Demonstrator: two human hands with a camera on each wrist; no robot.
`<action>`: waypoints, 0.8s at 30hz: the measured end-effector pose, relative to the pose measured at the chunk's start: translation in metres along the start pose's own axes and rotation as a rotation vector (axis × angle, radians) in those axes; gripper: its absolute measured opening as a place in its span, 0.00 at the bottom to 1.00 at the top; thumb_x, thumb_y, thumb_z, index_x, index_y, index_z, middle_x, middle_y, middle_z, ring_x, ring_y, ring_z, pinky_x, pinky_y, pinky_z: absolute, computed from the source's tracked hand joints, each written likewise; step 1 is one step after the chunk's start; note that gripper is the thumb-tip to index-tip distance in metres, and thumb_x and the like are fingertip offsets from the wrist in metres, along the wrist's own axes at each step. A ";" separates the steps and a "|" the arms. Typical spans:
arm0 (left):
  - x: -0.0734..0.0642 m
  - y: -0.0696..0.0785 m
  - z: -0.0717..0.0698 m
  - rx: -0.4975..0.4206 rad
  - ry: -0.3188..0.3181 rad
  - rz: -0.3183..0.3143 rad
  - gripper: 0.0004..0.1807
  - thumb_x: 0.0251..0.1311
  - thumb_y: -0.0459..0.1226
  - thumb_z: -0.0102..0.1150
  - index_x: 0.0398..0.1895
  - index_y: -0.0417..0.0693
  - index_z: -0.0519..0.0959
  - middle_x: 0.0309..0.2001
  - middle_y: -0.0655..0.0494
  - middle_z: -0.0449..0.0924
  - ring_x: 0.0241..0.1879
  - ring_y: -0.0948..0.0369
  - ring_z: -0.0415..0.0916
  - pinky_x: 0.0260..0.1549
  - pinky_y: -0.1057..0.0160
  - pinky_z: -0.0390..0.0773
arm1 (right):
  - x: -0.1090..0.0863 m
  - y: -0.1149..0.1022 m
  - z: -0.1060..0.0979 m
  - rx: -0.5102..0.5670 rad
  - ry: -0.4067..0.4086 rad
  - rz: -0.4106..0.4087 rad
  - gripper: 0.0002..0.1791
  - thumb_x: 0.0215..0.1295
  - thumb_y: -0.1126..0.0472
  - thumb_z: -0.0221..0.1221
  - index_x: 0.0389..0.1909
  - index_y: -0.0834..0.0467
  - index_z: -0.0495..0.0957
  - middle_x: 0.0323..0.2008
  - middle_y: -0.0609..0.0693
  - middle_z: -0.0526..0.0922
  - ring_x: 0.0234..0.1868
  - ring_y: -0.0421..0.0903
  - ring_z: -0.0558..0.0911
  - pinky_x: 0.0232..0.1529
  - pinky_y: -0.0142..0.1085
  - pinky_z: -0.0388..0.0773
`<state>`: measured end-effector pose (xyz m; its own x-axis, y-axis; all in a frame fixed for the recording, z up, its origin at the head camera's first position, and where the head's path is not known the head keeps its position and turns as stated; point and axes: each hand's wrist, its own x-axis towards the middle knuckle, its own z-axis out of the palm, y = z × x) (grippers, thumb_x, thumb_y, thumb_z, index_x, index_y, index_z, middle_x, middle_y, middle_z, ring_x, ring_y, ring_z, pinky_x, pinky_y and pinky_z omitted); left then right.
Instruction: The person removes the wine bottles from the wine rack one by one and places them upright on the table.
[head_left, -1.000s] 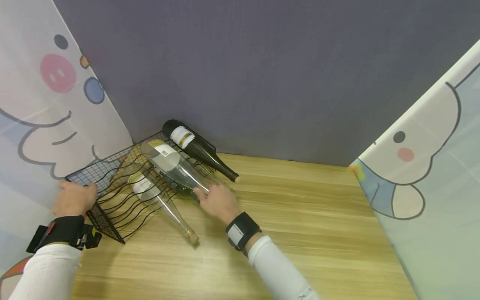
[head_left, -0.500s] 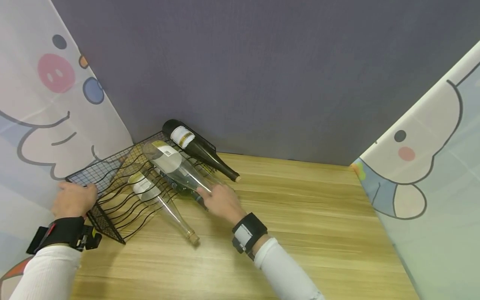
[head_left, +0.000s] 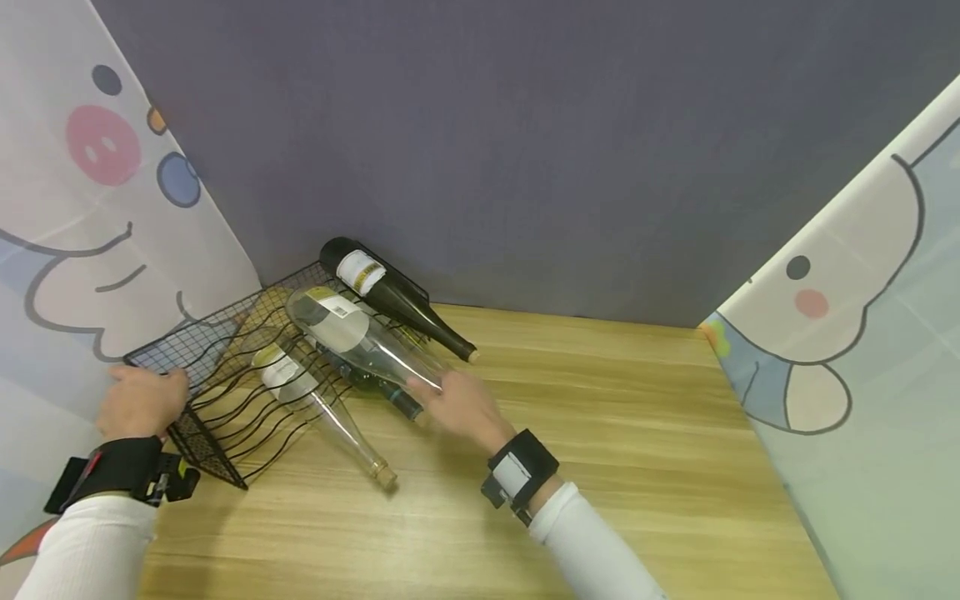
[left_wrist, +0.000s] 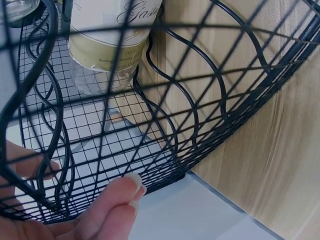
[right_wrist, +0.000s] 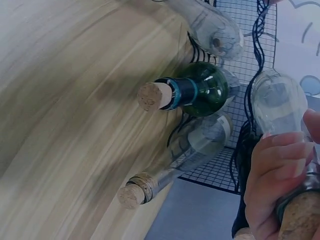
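My left hand [head_left: 142, 404] grips the near top corner of a black wire wine rack [head_left: 204, 446]. In the left wrist view, its fingers [left_wrist: 112, 207] lie against the mesh. My right hand [head_left: 465, 408] grips the neck of a clear corked bottle [head_left: 341, 327], tilted over the rack's top tier, neck toward me. Behind it a dark wine bottle [head_left: 401, 300] lies on the top tier. Below are a green bottle [right_wrist: 207, 92] and a clear corked bottle [right_wrist: 200, 142]. Nearer lies another labelled clear bottle [head_left: 330, 412], its corked neck sticking out over the table.
The rack stands at the left rear of a wooden table [head_left: 600, 450], beside a cartoon-printed sheet [head_left: 67, 275]. A grey wall panel [head_left: 480, 158] rises behind. Another cartoon sheet [head_left: 892, 350] borders the right side.
My right hand has moved right and slightly toward me, drawing the clear bottle along the rack. More of the green bottle's neck now shows. My left hand keeps its grip on the corner.
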<state>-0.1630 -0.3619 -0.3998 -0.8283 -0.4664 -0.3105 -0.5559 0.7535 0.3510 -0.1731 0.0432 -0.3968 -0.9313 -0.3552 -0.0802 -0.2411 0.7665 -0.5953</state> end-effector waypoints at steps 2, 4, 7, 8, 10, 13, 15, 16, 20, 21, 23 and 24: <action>-0.001 0.000 0.000 -0.004 0.000 -0.003 0.50 0.70 0.51 0.26 0.62 0.10 0.20 0.48 0.04 0.62 0.42 0.23 0.68 0.40 0.32 0.72 | -0.001 0.000 -0.003 0.009 -0.008 0.002 0.41 0.70 0.34 0.41 0.52 0.70 0.78 0.13 0.48 0.72 0.12 0.39 0.66 0.18 0.32 0.68; -0.001 0.000 0.000 -0.006 -0.004 -0.009 0.49 0.70 0.51 0.26 0.62 0.10 0.20 0.50 0.03 0.59 0.44 0.22 0.66 0.42 0.31 0.72 | -0.003 0.000 -0.005 0.019 -0.010 0.013 0.43 0.69 0.32 0.41 0.55 0.69 0.77 0.12 0.45 0.66 0.10 0.38 0.62 0.15 0.30 0.64; -0.002 0.000 0.001 -0.005 -0.008 -0.011 0.50 0.70 0.52 0.25 0.62 0.11 0.21 0.51 0.03 0.58 0.46 0.21 0.65 0.43 0.31 0.71 | -0.006 -0.001 -0.010 0.041 -0.009 0.035 0.44 0.68 0.31 0.41 0.57 0.68 0.76 0.12 0.44 0.64 0.11 0.37 0.59 0.13 0.30 0.61; -0.002 0.000 0.001 -0.003 -0.008 -0.013 0.49 0.70 0.52 0.25 0.62 0.11 0.21 0.51 0.03 0.58 0.46 0.22 0.66 0.44 0.31 0.71 | -0.008 -0.001 -0.011 0.047 -0.007 0.037 0.43 0.68 0.31 0.42 0.58 0.68 0.75 0.13 0.44 0.64 0.11 0.37 0.60 0.13 0.30 0.62; -0.001 -0.001 0.002 -0.002 -0.012 -0.016 0.50 0.70 0.52 0.25 0.62 0.11 0.20 0.52 0.03 0.58 0.47 0.22 0.65 0.44 0.31 0.71 | -0.010 -0.001 -0.015 0.058 0.008 0.028 0.41 0.68 0.32 0.43 0.54 0.67 0.78 0.14 0.44 0.65 0.12 0.38 0.62 0.14 0.30 0.63; -0.001 -0.001 0.002 -0.006 -0.006 -0.013 0.50 0.70 0.52 0.26 0.62 0.10 0.21 0.49 0.05 0.62 0.45 0.23 0.67 0.44 0.31 0.71 | -0.014 0.001 -0.020 0.079 0.031 0.018 0.34 0.69 0.34 0.45 0.42 0.63 0.80 0.14 0.43 0.64 0.13 0.38 0.61 0.14 0.30 0.61; 0.000 -0.001 0.002 -0.010 -0.003 -0.004 0.50 0.70 0.52 0.27 0.62 0.10 0.21 0.42 0.09 0.69 0.41 0.25 0.70 0.42 0.32 0.72 | -0.016 0.002 -0.023 0.090 0.045 0.017 0.31 0.69 0.35 0.45 0.32 0.59 0.78 0.13 0.43 0.62 0.12 0.38 0.58 0.13 0.30 0.58; 0.000 -0.001 0.002 -0.013 0.000 -0.002 0.50 0.70 0.51 0.27 0.62 0.10 0.21 0.37 0.13 0.72 0.38 0.27 0.71 0.40 0.33 0.72 | -0.016 0.004 -0.024 0.095 0.051 0.017 0.30 0.69 0.35 0.46 0.28 0.57 0.76 0.12 0.43 0.61 0.12 0.38 0.57 0.13 0.30 0.57; 0.000 -0.001 0.002 -0.013 -0.014 -0.002 0.51 0.70 0.52 0.28 0.62 0.10 0.20 0.21 0.29 0.77 0.34 0.30 0.73 0.39 0.33 0.72 | -0.018 0.009 -0.027 0.090 0.061 0.026 0.29 0.68 0.33 0.45 0.21 0.53 0.70 0.12 0.42 0.61 0.12 0.37 0.57 0.13 0.30 0.56; 0.000 -0.001 0.002 -0.013 -0.017 -0.004 0.51 0.70 0.52 0.28 0.62 0.10 0.20 0.19 0.32 0.77 0.34 0.30 0.73 0.39 0.33 0.72 | -0.018 0.011 -0.028 0.095 0.059 0.029 0.29 0.68 0.33 0.45 0.22 0.54 0.72 0.12 0.42 0.61 0.12 0.37 0.57 0.13 0.30 0.56; 0.000 -0.001 0.003 -0.012 -0.020 -0.007 0.50 0.70 0.51 0.28 0.62 0.10 0.20 0.19 0.32 0.77 0.35 0.28 0.72 0.40 0.33 0.72 | -0.019 0.013 -0.031 0.100 0.058 0.038 0.31 0.68 0.33 0.45 0.27 0.56 0.76 0.12 0.43 0.61 0.12 0.38 0.57 0.13 0.30 0.57; 0.000 -0.001 0.003 -0.013 -0.021 -0.009 0.51 0.70 0.52 0.28 0.62 0.10 0.21 0.19 0.32 0.77 0.36 0.28 0.72 0.39 0.33 0.72 | -0.020 0.014 -0.032 0.100 0.061 0.041 0.31 0.67 0.32 0.45 0.28 0.57 0.77 0.12 0.43 0.61 0.12 0.38 0.57 0.13 0.30 0.57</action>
<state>-0.1623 -0.3612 -0.4029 -0.8215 -0.4636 -0.3321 -0.5646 0.7429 0.3596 -0.1670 0.0782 -0.3783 -0.9553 -0.2895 -0.0593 -0.1771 0.7215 -0.6694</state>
